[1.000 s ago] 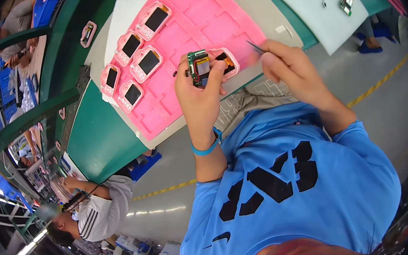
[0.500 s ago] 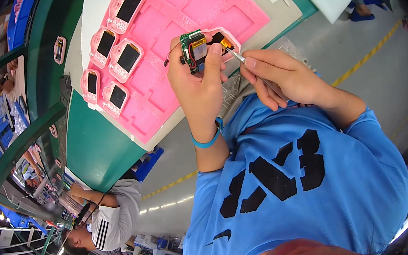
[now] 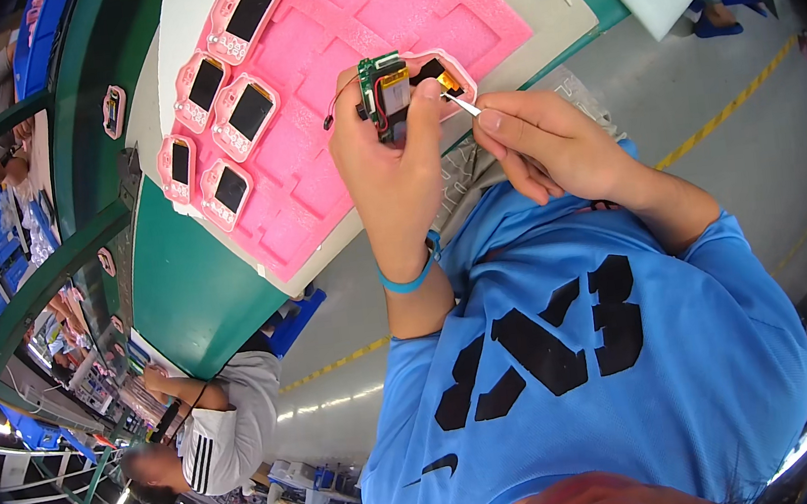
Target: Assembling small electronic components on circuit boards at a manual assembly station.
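My left hand (image 3: 391, 159) is closed around a green circuit board (image 3: 367, 92) that carries a silver battery pack (image 3: 396, 93) with yellow tape and a thin red wire. Just beside the board is a pink casing (image 3: 463, 71) with a black screen and an orange flex ribbon (image 3: 449, 81); part of it lies hidden behind the left fingers. Between thumb and fingers, my right hand (image 3: 550, 136) grips metal tweezers (image 3: 464, 106). Their tips point into the casing close to the ribbon; whether they touch it I cannot tell.
A pink foam tray (image 3: 315, 177) with recesses lies on the table, and several pink casings with dark screens (image 3: 250, 110) sit at its left. On the left, a green rail (image 3: 48, 273) borders a conveyor. A co-worker in a white shirt (image 3: 234, 426) is at lower left.
The tweezers have tilted and shifted slightly, and their tips sit a little lower beside the ribbon. My right fingers have curled in a bit. The left hand still holds the board.
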Available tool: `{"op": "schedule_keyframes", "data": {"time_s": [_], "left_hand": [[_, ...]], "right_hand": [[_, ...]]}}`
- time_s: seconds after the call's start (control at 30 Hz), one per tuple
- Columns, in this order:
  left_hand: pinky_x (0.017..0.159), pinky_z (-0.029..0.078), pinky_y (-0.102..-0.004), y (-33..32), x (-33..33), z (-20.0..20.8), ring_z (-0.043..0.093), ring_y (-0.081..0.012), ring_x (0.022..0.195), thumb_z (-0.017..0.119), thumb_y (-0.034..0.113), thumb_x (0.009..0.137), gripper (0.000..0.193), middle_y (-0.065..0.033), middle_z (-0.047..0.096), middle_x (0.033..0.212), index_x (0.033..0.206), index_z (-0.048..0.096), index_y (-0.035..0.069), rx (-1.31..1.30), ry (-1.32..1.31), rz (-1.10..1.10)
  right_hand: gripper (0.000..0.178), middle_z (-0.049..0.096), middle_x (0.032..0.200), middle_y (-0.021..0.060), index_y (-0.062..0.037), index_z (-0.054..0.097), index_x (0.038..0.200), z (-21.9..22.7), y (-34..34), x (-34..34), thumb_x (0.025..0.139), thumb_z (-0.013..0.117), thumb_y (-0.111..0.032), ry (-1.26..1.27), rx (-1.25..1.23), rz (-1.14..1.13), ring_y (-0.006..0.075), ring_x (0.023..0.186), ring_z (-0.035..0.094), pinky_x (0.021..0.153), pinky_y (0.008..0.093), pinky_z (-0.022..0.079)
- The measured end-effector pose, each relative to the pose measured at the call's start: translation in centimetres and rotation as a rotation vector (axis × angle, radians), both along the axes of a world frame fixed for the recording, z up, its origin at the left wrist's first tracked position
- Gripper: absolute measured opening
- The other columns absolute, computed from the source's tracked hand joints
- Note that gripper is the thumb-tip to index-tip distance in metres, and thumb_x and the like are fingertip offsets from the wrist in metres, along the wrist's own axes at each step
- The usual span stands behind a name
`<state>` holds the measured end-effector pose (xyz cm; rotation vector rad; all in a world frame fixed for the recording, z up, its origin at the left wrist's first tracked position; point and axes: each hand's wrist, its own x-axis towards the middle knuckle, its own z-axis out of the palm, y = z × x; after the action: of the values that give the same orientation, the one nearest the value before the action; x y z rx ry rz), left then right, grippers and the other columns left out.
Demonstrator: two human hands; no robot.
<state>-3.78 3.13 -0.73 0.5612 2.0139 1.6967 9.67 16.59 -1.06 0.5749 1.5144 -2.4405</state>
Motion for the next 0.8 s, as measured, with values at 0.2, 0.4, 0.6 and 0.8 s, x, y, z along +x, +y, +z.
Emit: {"op": "schedule_keyframes", "data": {"time_s": [0.2,0.4,0.6,0.8], "left_hand": [[0.050,0.041,-0.0194,-3.1,0.1,2.1,0.053,-0.0082,0.056,0.068,0.004,0.099,0.022,-0.0100,0.072,0.084,0.121,0.066,0.001,-0.012,-0.410,-0.090],[0.049,0.036,-0.0190,-3.3,0.8,2.3,0.049,-0.0069,0.054,0.067,0.004,0.099,0.021,-0.0082,0.071,0.079,0.120,0.066,0.001,-0.034,-0.406,-0.099],[0.049,0.038,-0.0196,-2.9,1.1,2.1,0.050,-0.0078,0.054,0.068,0.004,0.098,0.020,-0.0073,0.071,0.078,0.118,0.065,0.001,-0.064,-0.397,-0.100],[0.050,0.040,-0.0198,-2.9,1.2,2.2,0.053,-0.0089,0.055,0.069,0.003,0.097,0.017,-0.0070,0.071,0.077,0.113,0.066,0.001,-0.077,-0.381,-0.097]], "right_hand": [[0.032,0.054,0.057,-0.0018,-0.0068,0.061,0.092,-1.1,-0.5,0.7,0.116,0.046,-0.021,0.117,0.054,-0.154,0.0053,0.047,0.041,0.048,0.0200,0.031],[0.027,0.052,0.059,-0.0014,-0.0045,0.068,0.089,-0.2,0.1,1.0,0.110,0.054,-0.014,0.202,0.391,-0.053,0.0078,0.053,0.040,0.053,0.0243,0.032],[0.019,0.056,0.063,0.0022,-0.0040,0.071,0.087,-0.3,0.0,1.4,0.103,0.063,-0.011,0.200,0.563,-0.098,0.0138,0.054,0.040,0.053,0.0309,0.034],[0.019,0.058,0.067,0.0034,-0.0031,0.071,0.089,-0.1,0.6,1.9,0.104,0.060,-0.008,0.227,0.634,-0.022,0.0148,0.056,0.042,0.055,0.0298,0.035]]}}
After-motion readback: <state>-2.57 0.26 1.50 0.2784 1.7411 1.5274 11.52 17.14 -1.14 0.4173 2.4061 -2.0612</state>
